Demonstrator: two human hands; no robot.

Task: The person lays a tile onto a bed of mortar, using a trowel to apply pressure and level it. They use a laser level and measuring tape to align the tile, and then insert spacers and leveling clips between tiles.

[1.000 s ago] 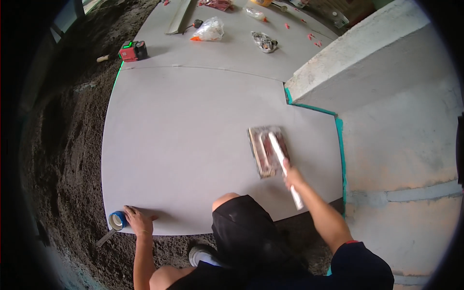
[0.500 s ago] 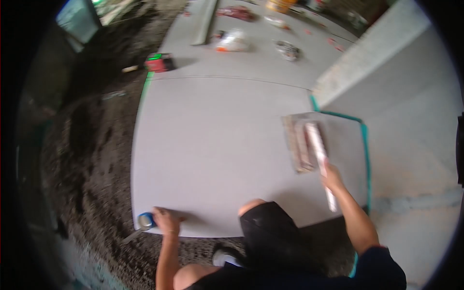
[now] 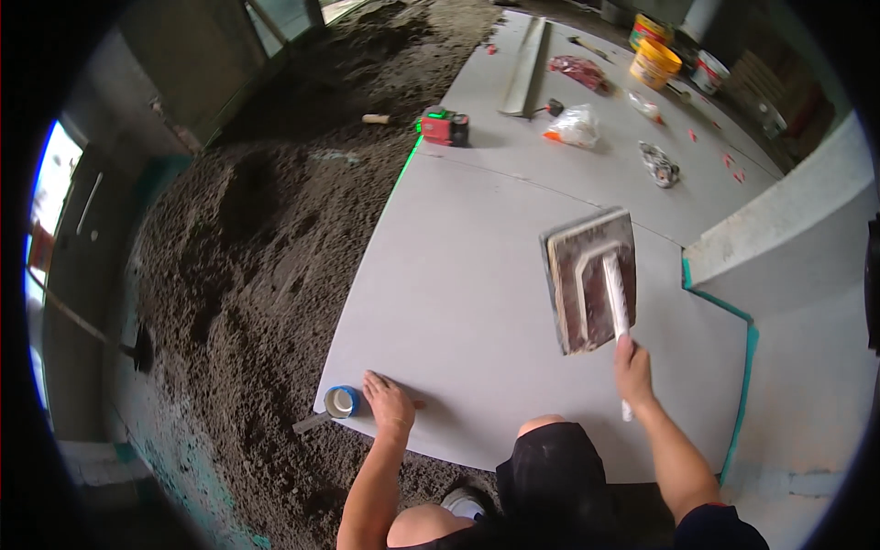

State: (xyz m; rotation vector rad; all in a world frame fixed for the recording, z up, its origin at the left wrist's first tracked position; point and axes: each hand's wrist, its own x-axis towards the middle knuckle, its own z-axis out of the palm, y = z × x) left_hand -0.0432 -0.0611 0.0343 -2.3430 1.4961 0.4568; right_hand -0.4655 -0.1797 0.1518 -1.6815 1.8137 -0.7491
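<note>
My right hand (image 3: 631,376) grips a white rod handle (image 3: 614,289) on a rectangular rubber-faced tool (image 3: 566,275) with a cream loop bracket, held over a large pale grey slab (image 3: 458,275). My left hand (image 3: 390,403) lies on the slab's near-left part, fingers extended. Just left of it sits a blue-rimmed round object (image 3: 341,391), beside a narrow metal strip (image 3: 312,423) at the corner. My bent knee (image 3: 550,458), in black shorts, is at the slab's near edge. Whether the tool's base touches the slab, I cannot tell.
Dark granular mortar (image 3: 229,302) borders the slab. A red laser level (image 3: 445,128) casts a green line along its edge. Beyond are a long metal bar (image 3: 521,64), bags (image 3: 573,128) and yellow buckets (image 3: 655,64). A pale wall (image 3: 788,220) with teal edging flanks the right.
My view has swung, so the scene sits further right, showing more mortar and left wall. The tool has moved leftward relative to the slab's right edge. My left hand stays beside the blue object.
</note>
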